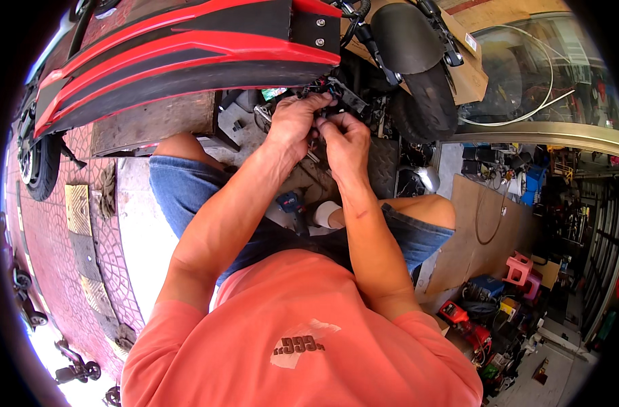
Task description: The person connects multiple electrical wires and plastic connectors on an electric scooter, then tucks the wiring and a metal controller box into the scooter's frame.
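Note:
Both my hands meet in front of me, close to a dark cluster of wires and connectors [330, 87] under the end of a red and black electric scooter deck [187, 57]. The fingers of my left hand [296, 121] are pinched together at the wires. Just beside it, my right hand [348, 139] has thumb and fingers pressed together too. What sits between the fingertips is too small and hidden to name. A dark fork arm and a black mudguard [408, 41] over a wheel [428, 102] stand to the right of the hands.
A blue and black cordless drill [294, 207] lies on the floor between my legs. The deck rests over a low wooden bench [153, 121]. At right are a cardboard box [472, 71], a glass case [536, 74], a pink stool [518, 268] and piled tools.

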`<action>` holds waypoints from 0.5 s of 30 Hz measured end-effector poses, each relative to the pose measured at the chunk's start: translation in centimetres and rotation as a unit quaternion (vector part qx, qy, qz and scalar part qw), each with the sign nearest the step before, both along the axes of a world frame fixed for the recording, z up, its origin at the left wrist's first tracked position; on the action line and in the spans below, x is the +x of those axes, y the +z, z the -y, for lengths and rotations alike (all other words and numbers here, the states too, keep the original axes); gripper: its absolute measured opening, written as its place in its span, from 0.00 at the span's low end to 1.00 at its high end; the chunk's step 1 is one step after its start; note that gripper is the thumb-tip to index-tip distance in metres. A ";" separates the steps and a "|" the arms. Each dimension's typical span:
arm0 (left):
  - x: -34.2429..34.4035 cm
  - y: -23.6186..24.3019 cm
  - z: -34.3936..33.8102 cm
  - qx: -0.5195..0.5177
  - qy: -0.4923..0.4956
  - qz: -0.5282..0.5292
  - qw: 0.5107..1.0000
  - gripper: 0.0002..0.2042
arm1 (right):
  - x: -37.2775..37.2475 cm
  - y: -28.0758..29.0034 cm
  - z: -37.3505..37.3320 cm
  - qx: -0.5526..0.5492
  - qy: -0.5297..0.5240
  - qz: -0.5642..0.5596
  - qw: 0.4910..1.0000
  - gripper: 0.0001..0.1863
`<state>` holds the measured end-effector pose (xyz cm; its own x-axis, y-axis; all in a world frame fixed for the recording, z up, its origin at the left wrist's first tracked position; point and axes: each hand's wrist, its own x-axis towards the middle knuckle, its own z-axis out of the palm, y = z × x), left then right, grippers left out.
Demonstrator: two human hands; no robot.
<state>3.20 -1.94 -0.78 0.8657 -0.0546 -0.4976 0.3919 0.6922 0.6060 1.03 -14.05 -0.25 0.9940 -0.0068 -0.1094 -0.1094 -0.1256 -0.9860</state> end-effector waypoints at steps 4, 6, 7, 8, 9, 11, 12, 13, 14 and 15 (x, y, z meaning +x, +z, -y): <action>0.4 0.2 0.0 -0.006 -0.005 -0.014 1.000 0.06 | -2.0 -0.8 2.4 -0.104 0.056 0.046 0.992 0.08; 0.4 0.7 -0.3 -0.017 -0.032 -0.028 0.999 0.06 | -2.1 0.3 6.0 -0.116 0.019 0.066 0.991 0.08; 0.3 0.9 -0.5 -0.022 -0.047 -0.036 0.998 0.06 | -1.6 0.9 8.1 -0.117 -0.015 0.069 0.991 0.07; 0.3 0.7 -0.6 -0.024 -0.049 -0.033 0.998 0.06 | -1.2 1.6 10.5 -0.110 -0.039 0.060 0.991 0.07; 0.3 0.7 -0.7 -0.030 -0.046 -0.034 0.998 0.07 | -0.7 1.8 13.0 -0.112 -0.077 0.055 0.989 0.06; 0.2 0.8 -0.6 -0.042 -0.045 -0.037 0.997 0.07 | 0.0 1.8 18.0 -0.127 -0.115 0.085 0.982 0.06; 0.2 0.8 -0.6 -0.037 -0.051 -0.036 0.997 0.08 | 0.1 2.2 20.3 -0.189 -0.120 0.080 0.971 0.07; 0.2 0.7 -0.6 -0.035 -0.055 -0.035 0.997 0.08 | -0.2 2.7 21.2 -0.250 -0.125 0.073 0.957 0.08; 0.3 0.6 -0.7 -0.033 -0.058 -0.033 0.997 0.08 | -0.7 2.9 21.8 -0.336 -0.131 0.042 0.932 0.10; 0.3 0.5 -0.8 -0.029 -0.061 -0.031 0.997 0.08 | -1.2 4.1 21.7 -0.418 -0.134 0.009 0.899 0.12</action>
<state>3.54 -1.14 -0.26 0.8182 -0.1892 -0.5429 0.5117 0.6703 0.5375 -0.18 -35.77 3.83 0.9460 -0.3183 0.0620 -0.2304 -0.7943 -0.5622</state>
